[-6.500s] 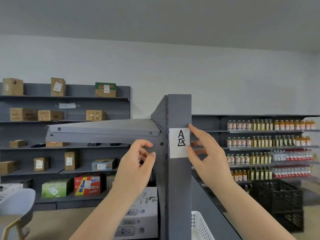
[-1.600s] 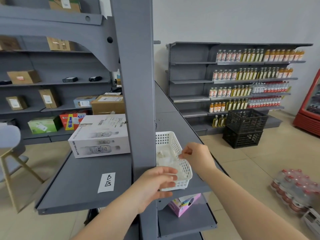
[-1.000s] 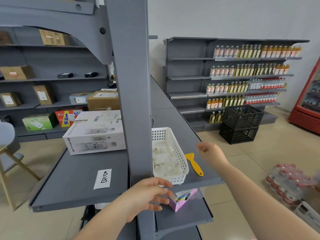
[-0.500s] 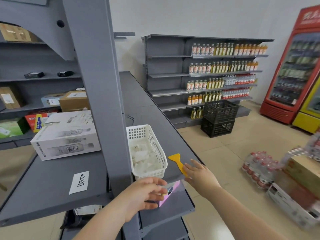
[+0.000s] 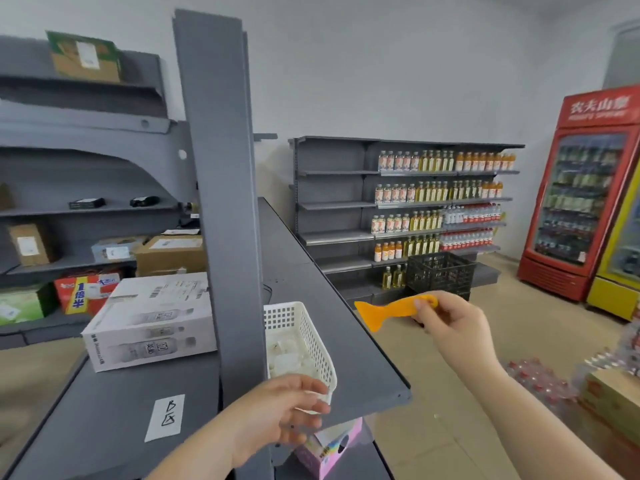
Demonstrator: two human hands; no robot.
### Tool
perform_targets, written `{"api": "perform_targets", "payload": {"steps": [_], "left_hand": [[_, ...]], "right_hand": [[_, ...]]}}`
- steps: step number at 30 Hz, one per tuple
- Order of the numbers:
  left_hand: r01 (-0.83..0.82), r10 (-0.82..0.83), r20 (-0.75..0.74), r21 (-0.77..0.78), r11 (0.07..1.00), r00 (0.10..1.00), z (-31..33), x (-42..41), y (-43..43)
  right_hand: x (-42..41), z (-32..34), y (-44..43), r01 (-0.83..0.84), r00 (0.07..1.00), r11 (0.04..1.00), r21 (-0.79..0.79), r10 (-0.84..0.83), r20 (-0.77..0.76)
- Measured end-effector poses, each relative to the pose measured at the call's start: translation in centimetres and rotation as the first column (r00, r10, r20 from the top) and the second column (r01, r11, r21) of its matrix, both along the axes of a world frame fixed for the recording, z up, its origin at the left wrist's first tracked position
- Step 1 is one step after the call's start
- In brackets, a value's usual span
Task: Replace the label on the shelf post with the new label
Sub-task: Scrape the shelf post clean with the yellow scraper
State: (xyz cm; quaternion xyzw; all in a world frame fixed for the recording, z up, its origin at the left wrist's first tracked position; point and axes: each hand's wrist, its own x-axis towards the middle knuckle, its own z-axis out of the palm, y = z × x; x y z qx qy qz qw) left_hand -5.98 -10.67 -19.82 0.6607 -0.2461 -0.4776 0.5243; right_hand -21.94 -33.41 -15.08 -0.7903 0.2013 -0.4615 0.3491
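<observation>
The grey shelf post (image 5: 227, 209) rises up the middle, bare of any label in this view. A white label marked "B" (image 5: 166, 416) lies flat on the grey shelf (image 5: 104, 403) left of the post. My right hand (image 5: 450, 329) pinches the handle of an orange plastic scraper (image 5: 391, 311), held in the air to the right of the shelf, blade pointing left. My left hand (image 5: 277, 410) hovers at the near end of a white mesh basket (image 5: 304, 341), fingers apart and holding nothing.
A white carton (image 5: 152, 317) sits on the shelf behind the label. A pink box (image 5: 329, 448) lies on the lower shelf. Bottle shelves (image 5: 436, 202), a black crate (image 5: 440, 275) and a red fridge (image 5: 581, 192) stand to the right. Bottle packs (image 5: 540, 379) lie on the floor.
The old "A" label is gone from the post. My right hand has picked the orange scraper up off the shelf and raised it. The view has tilted upward.
</observation>
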Motion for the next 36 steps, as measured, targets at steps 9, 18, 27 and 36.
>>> {"api": "perform_targets", "payload": {"steps": [9, 18, 27, 36], "left_hand": [[-0.061, 0.101, 0.199, -0.198, 0.978, 0.975, 6.6, 2.1, 6.9], [-0.131, 0.185, 0.158, -0.302, 0.944, 0.970, 8.3, 4.3, 10.7], [-0.069, 0.141, 0.203, -0.325, 0.943, 0.969, 8.7, 4.4, 10.6], [-0.108, 0.166, 0.140, -0.350, 0.931, 0.976, 9.4, 4.5, 10.3]], "right_hand": [[4.3, 13.8, 7.7, -0.344, 0.926, 0.896, -0.282, 0.373, 0.056], [9.3, 26.9, 13.0, -0.341, 0.860, 0.838, -0.426, 0.461, 0.219], [11.1, 28.5, 15.2, -0.204, 0.913, 0.790, -0.578, 0.367, 0.180], [10.6, 27.1, 15.7, -0.217, 0.955, 0.720, -0.659, 0.297, 0.010]]}}
